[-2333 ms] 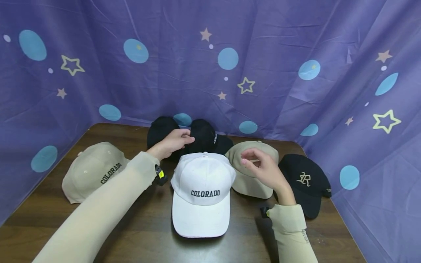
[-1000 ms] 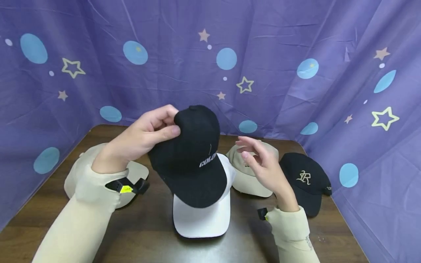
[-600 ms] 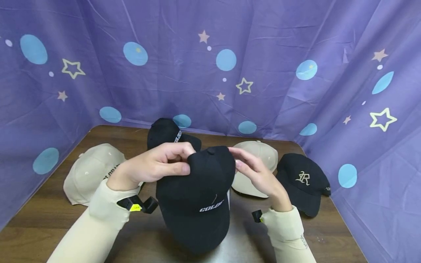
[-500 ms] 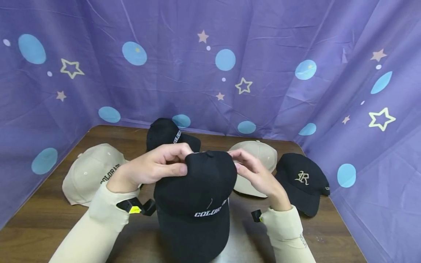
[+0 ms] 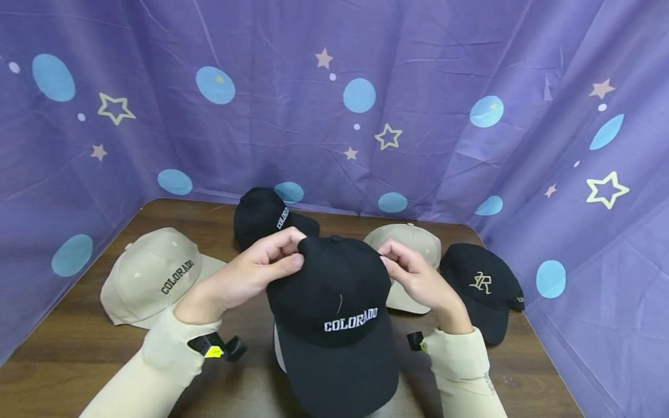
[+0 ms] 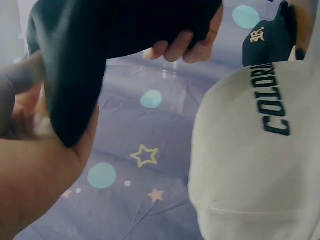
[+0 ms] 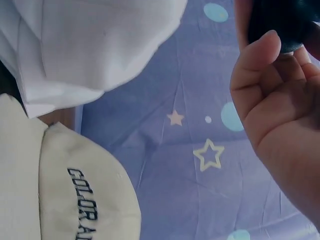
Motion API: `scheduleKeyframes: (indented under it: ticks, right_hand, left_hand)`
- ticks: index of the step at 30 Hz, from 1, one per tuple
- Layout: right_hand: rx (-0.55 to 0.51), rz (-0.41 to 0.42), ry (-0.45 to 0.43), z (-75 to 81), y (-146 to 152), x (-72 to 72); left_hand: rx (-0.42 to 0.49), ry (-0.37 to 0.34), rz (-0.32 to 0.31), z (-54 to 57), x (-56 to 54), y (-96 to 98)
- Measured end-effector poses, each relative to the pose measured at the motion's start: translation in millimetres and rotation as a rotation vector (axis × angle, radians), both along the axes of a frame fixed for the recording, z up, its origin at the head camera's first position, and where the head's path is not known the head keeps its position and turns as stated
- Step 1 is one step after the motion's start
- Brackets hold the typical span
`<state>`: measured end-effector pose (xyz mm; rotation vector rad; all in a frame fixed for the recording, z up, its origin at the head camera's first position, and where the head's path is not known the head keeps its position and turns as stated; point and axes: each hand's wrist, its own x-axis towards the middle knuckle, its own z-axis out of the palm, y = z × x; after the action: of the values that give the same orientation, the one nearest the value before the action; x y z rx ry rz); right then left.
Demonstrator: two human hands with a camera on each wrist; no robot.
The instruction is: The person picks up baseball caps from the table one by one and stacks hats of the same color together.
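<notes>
A black baseball cap (image 5: 334, 290) with white COLORADO lettering faces forward, brim down, held up over the white cap. My left hand (image 5: 251, 273) grips the left side of its crown, thumb on the outside. At the crown's right side, my right hand (image 5: 418, 281) pinches the fabric, as the right wrist view also shows with the thumb (image 7: 265, 47) against the black cloth. Only a sliver of the white cap (image 5: 280, 351) shows behind the black one in the head view. In the left wrist view the white cap (image 6: 240, 165) stands close beside the raised black cap.
A beige COLORADO cap (image 5: 157, 273) sits at the left of the wooden table (image 5: 78, 360). Another black cap (image 5: 261, 217) is at the back. On the right are a second beige cap (image 5: 410, 238) and a black cap with a gold emblem (image 5: 481, 284). A purple curtain (image 5: 292, 133) surrounds the table.
My left hand lifted the black cap from the back of the table and brought it forward over the white cap. My right hand took its other side; the cap then shifted right and straightened.
</notes>
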<state>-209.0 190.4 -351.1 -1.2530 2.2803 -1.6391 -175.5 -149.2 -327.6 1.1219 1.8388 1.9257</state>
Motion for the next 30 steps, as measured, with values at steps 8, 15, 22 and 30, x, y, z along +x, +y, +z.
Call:
scheduleKeyframes:
  ticks: [8, 15, 22, 30]
  right_hand:
    - [0.042, -0.127, 0.026, 6.4, 27, 2.5]
    - [0.127, -0.156, 0.085, 7.8, 59, 11.4]
    - [0.315, -0.216, -0.043, -12.0, 111, 32.7]
    - [0.448, -0.254, -0.165, -39.9, 154, 51.4]
  left_hand:
    - [-0.073, -0.106, 0.162, -5.4, 5.5, 13.7]
    - [-0.142, -0.108, 0.188, -3.4, 12.2, 45.2]
    - [-0.193, -0.123, 0.121, -19.0, 23.2, 101.3]
    - [-0.449, -0.01, 0.211, -40.9, 22.0, 148.9]
